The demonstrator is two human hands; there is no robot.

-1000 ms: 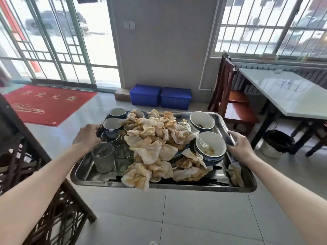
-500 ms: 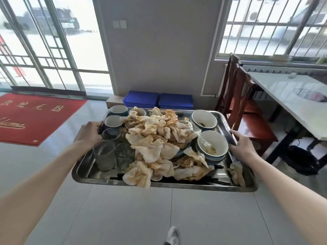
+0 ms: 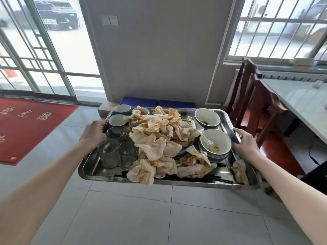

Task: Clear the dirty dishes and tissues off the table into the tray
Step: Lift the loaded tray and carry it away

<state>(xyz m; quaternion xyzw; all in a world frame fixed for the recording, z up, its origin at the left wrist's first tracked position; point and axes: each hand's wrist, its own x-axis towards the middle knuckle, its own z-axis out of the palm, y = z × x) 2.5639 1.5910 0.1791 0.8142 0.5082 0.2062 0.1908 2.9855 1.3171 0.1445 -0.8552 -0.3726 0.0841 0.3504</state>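
Observation:
I carry a steel tray [image 3: 106, 175] in the air over the tiled floor. My left hand [image 3: 92, 132] grips its left rim and my right hand [image 3: 245, 143] grips its right rim. A heap of stained tissues [image 3: 159, 138] fills the tray's middle. Empty glasses [image 3: 108, 152] stand at its front left, with small cups [image 3: 116, 120] behind them. Two dirty white bowls [image 3: 215, 145] sit on the right, the nearer one stacked on others. Dark chopsticks [image 3: 219, 178] lie along the front edge.
Dark red wooden chairs [image 3: 260, 106] and a white table [image 3: 306, 103] stand close on the right. A red welcome mat [image 3: 26, 126] lies on the floor at left before glass doors. Blue boxes [image 3: 139, 101] sit against the wall ahead, partly hidden by the tray.
I have walked forward with the tray; the wall and blue boxes are closer, the chairs have drawn nearer on the right. Both hands keep the same hold.

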